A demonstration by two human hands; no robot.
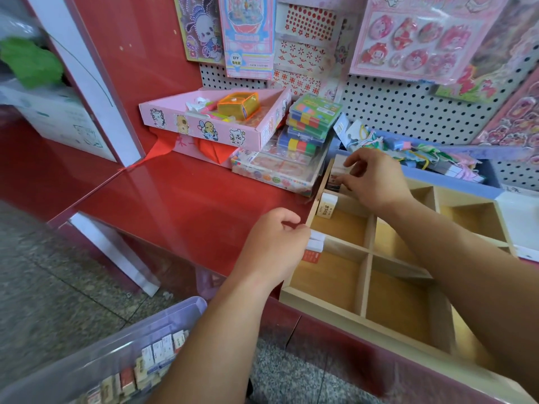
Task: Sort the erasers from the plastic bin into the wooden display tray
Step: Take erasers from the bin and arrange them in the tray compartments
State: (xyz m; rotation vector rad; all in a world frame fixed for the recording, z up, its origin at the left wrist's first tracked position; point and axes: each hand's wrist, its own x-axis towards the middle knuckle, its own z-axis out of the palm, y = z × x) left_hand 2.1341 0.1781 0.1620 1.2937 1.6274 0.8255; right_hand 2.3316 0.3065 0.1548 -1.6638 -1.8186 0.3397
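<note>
A wooden display tray (368, 258) with several square compartments sits on the red counter at the right. My left hand (272, 243) grips a few white erasers (316, 243) at the tray's left wall. My right hand (374, 177) reaches into the far left compartment and pinches erasers (335, 177) standing there. One white eraser (326, 206) stands upright in the compartment just nearer. A clear plastic bin (140, 328) at the bottom left holds rows of wrapped erasers (157, 357), partly hidden by my left forearm.
The red counter (180, 199) stretches left of the tray. A pink cardboard box (204, 126) and stacked colourful cases (309, 123) stand behind it. A blue box of trinkets (431, 161) lies behind the tray. Pegboard with sticker packs covers the wall. Speckled floor lies below.
</note>
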